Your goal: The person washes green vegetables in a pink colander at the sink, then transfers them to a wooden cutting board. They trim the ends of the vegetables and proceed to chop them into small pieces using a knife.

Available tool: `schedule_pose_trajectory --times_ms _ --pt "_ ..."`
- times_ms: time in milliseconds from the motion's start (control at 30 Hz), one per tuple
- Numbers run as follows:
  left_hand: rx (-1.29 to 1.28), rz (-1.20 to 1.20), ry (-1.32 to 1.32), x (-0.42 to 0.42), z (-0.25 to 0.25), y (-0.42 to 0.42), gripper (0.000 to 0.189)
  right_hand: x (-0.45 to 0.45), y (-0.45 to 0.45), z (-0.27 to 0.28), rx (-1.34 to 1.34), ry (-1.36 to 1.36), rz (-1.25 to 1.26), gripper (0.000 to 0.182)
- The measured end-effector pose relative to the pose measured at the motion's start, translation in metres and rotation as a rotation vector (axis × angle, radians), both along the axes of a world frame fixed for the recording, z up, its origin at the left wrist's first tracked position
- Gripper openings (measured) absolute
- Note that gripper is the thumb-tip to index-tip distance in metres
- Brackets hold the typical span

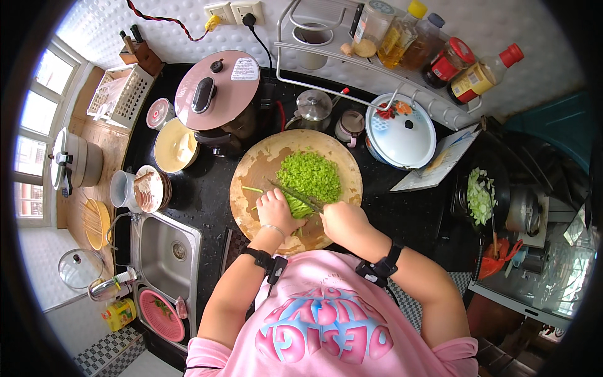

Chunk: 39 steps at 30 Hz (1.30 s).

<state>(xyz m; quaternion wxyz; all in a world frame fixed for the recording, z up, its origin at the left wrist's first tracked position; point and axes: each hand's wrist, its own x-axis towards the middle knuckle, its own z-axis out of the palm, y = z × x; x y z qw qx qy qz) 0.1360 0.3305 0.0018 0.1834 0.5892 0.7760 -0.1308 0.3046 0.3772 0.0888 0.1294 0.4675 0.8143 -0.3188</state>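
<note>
A round wooden chopping board (254, 151) lies on the black counter before me. My left hand (274, 209) presses a bunch of green stalks (297, 208) down on it, fingers bent over them. A few loose stalks (252, 189) stick out to the left of that hand. My right hand (346, 225) grips a kitchen knife, its handle hidden in the fist. The dark knife blade (297, 194) slants up and left, close by my left fingers. Beyond the blade spreads a heap of finely chopped green vegetable (308, 174).
A pressure cooker (221, 89), a glass teapot (314, 106) and a lidded enamel pot (400, 132) stand behind the board. The sink (165, 249) is at left, beside a stack of bowls (153, 188). On the right, a wok (499, 188) holds chopped pale-green vegetable (480, 195).
</note>
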Motion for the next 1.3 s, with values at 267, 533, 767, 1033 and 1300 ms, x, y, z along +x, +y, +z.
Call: schedule_pose_trajectory --times_ms 267,533,767,1033,1300 --pt "0.026 0.006 -0.013 0.0 -0.009 -0.008 0.118 0.013 -0.018 -0.017 0.074 0.041 -0.047 0.024" --pt "0.301 0.194 -0.317 -0.017 0.004 -0.02 0.097 0.02 -0.005 -0.009 0.115 0.021 -0.109 0.029" --pt "0.6 0.169 -0.315 -0.027 -0.007 -0.001 0.021 0.023 -0.007 -0.013 0.131 0.081 -0.138 0.029" --pt "0.511 0.237 -0.349 -0.037 -0.027 0.006 0.012 0.029 -0.011 -0.013 0.13 0.069 -0.128 0.031" --pt "0.36 0.217 -0.299 -0.04 -0.017 -0.004 0.011 0.025 -0.011 -0.015 0.137 0.09 -0.124 0.03"
